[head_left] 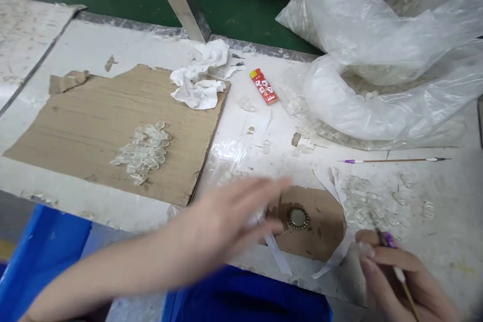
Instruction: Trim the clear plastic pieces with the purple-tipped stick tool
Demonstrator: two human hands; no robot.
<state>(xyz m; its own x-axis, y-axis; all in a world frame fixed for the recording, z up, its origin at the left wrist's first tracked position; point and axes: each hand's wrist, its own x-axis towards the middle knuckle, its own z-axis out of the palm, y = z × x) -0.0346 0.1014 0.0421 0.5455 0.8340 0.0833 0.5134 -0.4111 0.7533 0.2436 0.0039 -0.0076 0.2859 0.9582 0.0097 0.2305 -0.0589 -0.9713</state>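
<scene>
My left hand (230, 216) is blurred by motion, fingers stretched out and apart from the thumb, with nothing visible in it. It hovers by the left side of a small cardboard piece (324, 234), on which a round dark-rimmed metal setting (298, 218) with a beaded edge lies. My right hand (396, 271) is closed around a thin brown stick tool (409, 299) with white and purple parts near its dark tip. Between its thumb and forefinger there seems to be a small clear piece, too blurred to make out. Just beyond that hand lie loose clear plastic pieces (372, 204).
A large cardboard sheet (86, 126) at left bears a pile of clear pieces (145, 151) and crumpled white tissue (202, 78). A red lighter (264, 86) lies mid-table. Big plastic bags (350, 105) stand back right, before them a second thin stick tool (396, 161).
</scene>
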